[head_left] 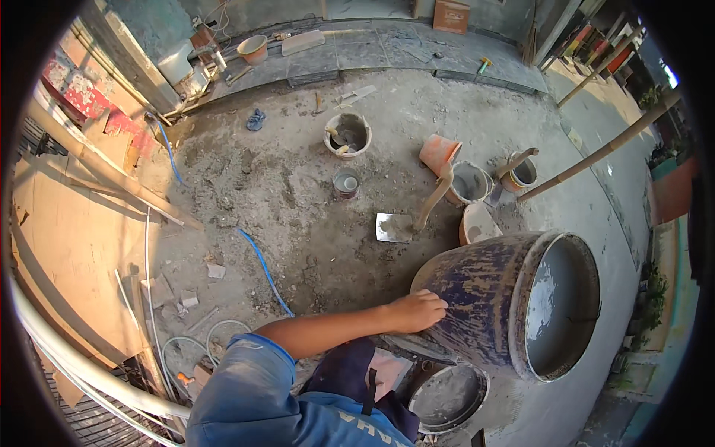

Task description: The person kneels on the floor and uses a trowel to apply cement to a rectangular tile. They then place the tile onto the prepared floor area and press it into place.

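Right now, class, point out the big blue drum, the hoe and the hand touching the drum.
blue drum (477, 294), head view, side wall
hoe (395, 227), head view, blade
left hand (417, 311), head view, back

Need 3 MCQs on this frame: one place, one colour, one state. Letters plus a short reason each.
1. Where does the visible hand rest?
A. on the side of the big barrel
B. on the shovel
C. on the blue hose

2. What colour is the hose lying on the ground?
A. red
B. blue
C. yellow

3. How does the big barrel lie?
A. upright with a lid on
B. upside down
C. tipped on its side, mouth open to the right

Answers:
1 A: the hand lies flat against the barrel's dark blue wall at its lower left.
2 B: a thin blue line runs across the dirt toward the person's arm.
3 C: the round open mouth faces right and the grey inside shows.

Only one hand is in view; which one it is cannot be told for sure.
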{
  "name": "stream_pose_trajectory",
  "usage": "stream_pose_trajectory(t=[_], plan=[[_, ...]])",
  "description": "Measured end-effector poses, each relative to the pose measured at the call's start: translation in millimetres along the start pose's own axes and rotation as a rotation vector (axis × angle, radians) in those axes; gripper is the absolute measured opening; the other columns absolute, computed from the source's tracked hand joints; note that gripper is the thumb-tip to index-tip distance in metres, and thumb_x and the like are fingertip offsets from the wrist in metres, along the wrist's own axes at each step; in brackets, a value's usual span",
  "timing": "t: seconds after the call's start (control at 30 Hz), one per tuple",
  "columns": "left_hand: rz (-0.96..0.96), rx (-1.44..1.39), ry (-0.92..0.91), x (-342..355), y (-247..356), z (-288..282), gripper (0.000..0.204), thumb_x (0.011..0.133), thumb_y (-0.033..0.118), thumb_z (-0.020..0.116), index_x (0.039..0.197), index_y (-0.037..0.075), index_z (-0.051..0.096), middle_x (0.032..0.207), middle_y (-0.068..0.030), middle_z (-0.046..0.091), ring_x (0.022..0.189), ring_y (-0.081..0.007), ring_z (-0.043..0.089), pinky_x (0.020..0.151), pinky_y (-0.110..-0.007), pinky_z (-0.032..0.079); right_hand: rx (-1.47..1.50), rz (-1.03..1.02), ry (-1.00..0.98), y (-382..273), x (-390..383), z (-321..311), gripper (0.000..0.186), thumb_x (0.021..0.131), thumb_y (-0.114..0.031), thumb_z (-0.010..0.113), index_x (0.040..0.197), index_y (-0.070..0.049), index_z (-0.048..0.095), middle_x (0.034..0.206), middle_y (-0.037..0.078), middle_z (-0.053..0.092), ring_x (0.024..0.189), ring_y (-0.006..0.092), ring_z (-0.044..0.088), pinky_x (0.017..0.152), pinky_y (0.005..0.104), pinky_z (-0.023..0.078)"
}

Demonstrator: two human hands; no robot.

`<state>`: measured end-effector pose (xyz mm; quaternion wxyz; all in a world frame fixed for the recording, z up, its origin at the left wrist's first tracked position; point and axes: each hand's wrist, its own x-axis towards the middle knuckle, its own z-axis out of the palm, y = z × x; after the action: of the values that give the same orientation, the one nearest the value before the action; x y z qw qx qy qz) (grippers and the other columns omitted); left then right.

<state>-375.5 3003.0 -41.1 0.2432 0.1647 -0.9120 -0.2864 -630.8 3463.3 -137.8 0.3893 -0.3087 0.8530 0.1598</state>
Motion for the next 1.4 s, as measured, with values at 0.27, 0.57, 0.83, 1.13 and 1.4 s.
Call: stream_pose_trajectory(t=[0.27, 0.57, 0.83, 1.13, 1.4], plan=[[-1.7, 0.142, -0.55, -487, -17, -149, 0.054, 0.086, 0.051, 0.06, 0.114, 0.006, 0.067, 0.124, -0.0201, 0.06, 0.118, -0.0384, 0.055, 0.096, -0.052, 0.045, -0.001, -0.414, 0.01, -267, 5, -75, 0.032, 0.08, -0.026, 0.063, 0.103, -0.005, 0.067, 0.099, 0.024, 0.068, 0.097, 0.0423, 0.064, 0.082, 0.0499, 0.052], [-1.806, -0.334, -0.053, -543, 109, -53, 0.062, 0.075, 0.018, 0.064, 0.135, 0.01, 0.052, 0.122, -0.022, 0.062, 0.111, -0.0383, 0.06, 0.094, -0.042, 0.049, -0.17, -0.432, 0.111, -352, 52, -170, 0.032, 0.08, -0.026, 0.062, 0.104, -0.005, 0.066, 0.1, 0.024, 0.068, 0.097, 0.0424, 0.064, 0.083, 0.0497, 0.052], [-1.749, -0.535, 0.169, -454, 10, -104, 0.071, 0.084, 0.04, 0.069, 0.144, 0.012, 0.041, 0.129, -0.0212, 0.058, 0.118, -0.0372, 0.057, 0.099, -0.043, 0.045, -0.301, -0.392, -0.003, -455, 97, -178, 0.032, 0.08, -0.026, 0.061, 0.105, -0.006, 0.066, 0.101, 0.023, 0.067, 0.098, 0.0426, 0.064, 0.083, 0.0496, 0.051], [-1.473, -0.277, 0.107, -402, -193, -322, 0.07, 0.085, 0.048, 0.066, 0.139, 0.007, 0.047, 0.136, -0.0217, 0.053, 0.123, -0.0353, 0.053, 0.103, -0.041, 0.041, -0.553, -0.61, 0.012, -684, 154, -233, 0.034, 0.083, -0.031, 0.059, 0.105, -0.006, 0.066, 0.106, 0.025, 0.066, 0.099, 0.0437, 0.064, 0.087, 0.0503, 0.051], [-1.475, -0.159, 0.354, -296, -255, -436, 0.056, 0.082, 0.038, 0.071, 0.132, 0.016, 0.057, 0.146, -0.025, 0.038, 0.138, -0.0414, 0.03, 0.111, -0.048, 0.028, -0.366, -0.727, 0.102, -928, 143, -344, 0.036, 0.079, -0.023, 0.06, 0.109, -0.003, 0.062, 0.102, 0.027, 0.066, 0.102, 0.0443, 0.061, 0.089, 0.0512, 0.049]])
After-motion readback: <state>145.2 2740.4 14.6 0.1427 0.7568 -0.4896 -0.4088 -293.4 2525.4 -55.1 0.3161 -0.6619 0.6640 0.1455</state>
